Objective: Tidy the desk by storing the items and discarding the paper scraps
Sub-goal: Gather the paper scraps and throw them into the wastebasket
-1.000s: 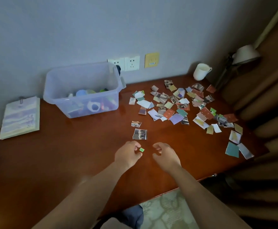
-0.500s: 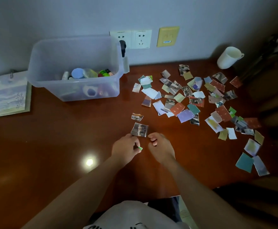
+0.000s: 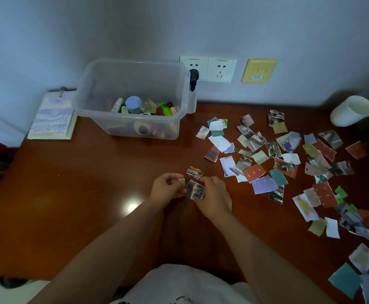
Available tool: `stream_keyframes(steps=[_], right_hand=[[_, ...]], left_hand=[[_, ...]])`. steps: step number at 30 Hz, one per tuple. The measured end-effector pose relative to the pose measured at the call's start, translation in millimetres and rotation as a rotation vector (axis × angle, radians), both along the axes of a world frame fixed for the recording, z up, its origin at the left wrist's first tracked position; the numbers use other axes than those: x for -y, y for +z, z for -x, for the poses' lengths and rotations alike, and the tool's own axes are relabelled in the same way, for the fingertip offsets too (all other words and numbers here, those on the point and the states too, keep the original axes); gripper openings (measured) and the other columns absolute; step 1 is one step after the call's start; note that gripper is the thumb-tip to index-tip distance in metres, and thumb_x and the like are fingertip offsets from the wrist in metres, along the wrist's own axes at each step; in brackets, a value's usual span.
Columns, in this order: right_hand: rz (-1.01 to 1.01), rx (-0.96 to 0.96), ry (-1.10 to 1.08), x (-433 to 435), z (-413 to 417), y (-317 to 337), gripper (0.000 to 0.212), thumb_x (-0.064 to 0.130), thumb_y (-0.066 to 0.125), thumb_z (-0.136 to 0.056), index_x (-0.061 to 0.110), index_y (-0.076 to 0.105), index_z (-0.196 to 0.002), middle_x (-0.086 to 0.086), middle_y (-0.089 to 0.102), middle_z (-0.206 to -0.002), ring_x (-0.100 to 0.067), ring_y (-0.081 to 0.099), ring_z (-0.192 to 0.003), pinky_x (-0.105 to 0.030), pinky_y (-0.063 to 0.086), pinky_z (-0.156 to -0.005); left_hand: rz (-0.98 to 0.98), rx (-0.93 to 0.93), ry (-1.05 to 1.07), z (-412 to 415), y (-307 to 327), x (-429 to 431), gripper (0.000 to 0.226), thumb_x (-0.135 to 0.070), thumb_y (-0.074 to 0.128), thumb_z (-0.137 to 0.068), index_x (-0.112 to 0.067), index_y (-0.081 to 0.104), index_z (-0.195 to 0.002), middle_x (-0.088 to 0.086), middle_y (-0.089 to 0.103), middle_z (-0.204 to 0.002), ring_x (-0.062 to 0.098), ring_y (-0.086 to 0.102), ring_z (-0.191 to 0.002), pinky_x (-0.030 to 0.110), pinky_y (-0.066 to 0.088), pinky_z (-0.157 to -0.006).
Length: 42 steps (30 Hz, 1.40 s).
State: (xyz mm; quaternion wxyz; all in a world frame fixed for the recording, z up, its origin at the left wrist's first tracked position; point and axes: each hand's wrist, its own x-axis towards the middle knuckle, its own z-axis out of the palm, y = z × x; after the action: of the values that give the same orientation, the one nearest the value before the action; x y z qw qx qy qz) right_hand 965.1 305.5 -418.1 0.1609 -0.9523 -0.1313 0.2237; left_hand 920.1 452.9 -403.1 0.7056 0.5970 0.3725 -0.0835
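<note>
Collecting scraps, head view. My left hand (image 3: 168,188) pinches a small green scrap (image 3: 181,181) between thumb and fingertips; my right hand (image 3: 215,195) has its fingers curled onto the edge of a photo scrap (image 3: 195,189) lying on the surface (image 3: 80,194), just beside the left hand. A second photo scrap (image 3: 194,172) lies just beyond it, and the main scatter of paper scraps (image 3: 289,163) spreads well to the right. The clear storage bin (image 3: 133,97) already holds the stored items. To do this step well, I judge I should slide a fingertip under the photo scrap's edge, stack it onto the green scrap, and gather nearest pieces first before discarding them.
</note>
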Motion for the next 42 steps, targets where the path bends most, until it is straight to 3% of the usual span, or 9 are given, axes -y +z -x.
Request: stream_keyframes(steps=[9,11,14,18,21,28,31,35,42], right_hand=[[0.039,-0.058,-0.013,-9,-8,-4,0.051,0.021,0.074,-0.079,0.029,0.052,-0.124,0.003,0.054,-0.120,-0.019,0.045,-0.113,-0.032,0.048,-0.078],[0.038,-0.067,-0.031,-11,-8,-4,0.047,0.019,0.076,-0.078,0.028,0.056,-0.119,0.003,0.049,-0.119,-0.019,0.046,-0.113,-0.031,0.050,-0.076],[0.052,-0.056,-0.049,-14,-5,-4,0.039,0.014,0.078,-0.076,0.027,0.064,-0.110,0.003,0.046,-0.117,-0.018,0.046,-0.110,-0.031,0.053,-0.076],[0.057,-0.046,-0.050,-13,-3,-5,0.057,0.018,0.077,-0.077,0.028,0.051,-0.126,0.003,0.047,-0.124,-0.017,0.043,-0.115,-0.029,0.050,-0.079],[0.064,-0.055,-0.045,-10,-5,-5,0.062,0.020,0.077,-0.077,0.030,0.045,-0.129,0.004,0.048,-0.126,-0.017,0.043,-0.116,-0.029,0.049,-0.079],[0.106,-0.066,-0.063,-2,-3,-3,0.045,0.028,0.072,-0.083,0.025,0.053,-0.124,0.001,0.048,-0.124,-0.018,0.045,-0.113,-0.026,0.045,-0.074],[0.045,-0.088,-0.125,3,0,-1,0.033,0.028,0.060,-0.093,0.022,0.055,-0.125,0.000,0.049,-0.127,-0.017,0.051,-0.111,-0.025,0.045,-0.073],[-0.191,-0.178,-0.382,15,-1,7,0.020,0.027,0.051,-0.098,0.022,0.058,-0.117,0.000,0.062,-0.119,-0.015,0.060,-0.099,-0.027,0.047,-0.071],[-0.762,-0.393,-0.865,47,-10,38,0.022,0.006,0.059,-0.094,0.021,0.056,-0.109,-0.004,0.069,-0.101,-0.016,0.071,-0.081,-0.030,0.060,-0.066]], left_hand=[[0.372,-0.194,0.151,-34,-7,-10,0.018,-0.020,0.043,-0.091,-0.015,0.047,-0.074,0.002,0.049,-0.068,0.016,0.048,-0.059,0.025,0.043,-0.052],[0.289,-0.186,0.084,-41,-11,-12,0.023,-0.026,0.049,-0.091,-0.016,0.044,-0.070,0.001,0.044,-0.064,0.014,0.042,-0.053,0.023,0.036,-0.047],[-0.125,-0.141,-0.143,-50,-23,-12,0.023,-0.025,0.062,-0.087,-0.018,0.049,-0.069,-0.004,0.046,-0.062,0.010,0.042,-0.051,0.022,0.036,-0.047],[-0.562,-0.073,-0.436,-53,-35,-14,0.023,-0.030,0.072,-0.081,-0.027,0.054,-0.096,-0.009,0.059,-0.081,0.013,0.059,-0.076,0.031,0.048,-0.074],[-0.711,-0.044,-0.584,-57,-34,-14,0.036,-0.030,0.070,-0.084,-0.026,0.053,-0.114,-0.010,0.058,-0.094,0.015,0.059,-0.090,0.033,0.049,-0.083],[-0.807,-0.067,-0.664,-60,-37,-13,0.020,-0.035,0.070,-0.085,-0.030,0.050,-0.086,-0.012,0.054,-0.078,0.013,0.056,-0.079,0.030,0.044,-0.069],[-0.716,-0.051,-0.643,-60,-39,-12,0.017,-0.032,0.065,-0.089,-0.027,0.052,-0.080,-0.010,0.054,-0.072,0.012,0.054,-0.072,0.029,0.040,-0.064],[-0.337,-0.035,-0.361,-60,-35,-6,0.019,-0.025,0.063,-0.091,-0.023,0.051,-0.077,0.002,0.062,-0.085,0.018,0.058,-0.077,0.032,0.046,-0.069],[0.233,-0.107,-0.004,-69,-8,20,0.014,-0.004,0.051,-0.098,-0.008,0.056,-0.110,0.009,0.065,-0.099,0.018,0.067,-0.082,0.027,0.054,-0.070]])
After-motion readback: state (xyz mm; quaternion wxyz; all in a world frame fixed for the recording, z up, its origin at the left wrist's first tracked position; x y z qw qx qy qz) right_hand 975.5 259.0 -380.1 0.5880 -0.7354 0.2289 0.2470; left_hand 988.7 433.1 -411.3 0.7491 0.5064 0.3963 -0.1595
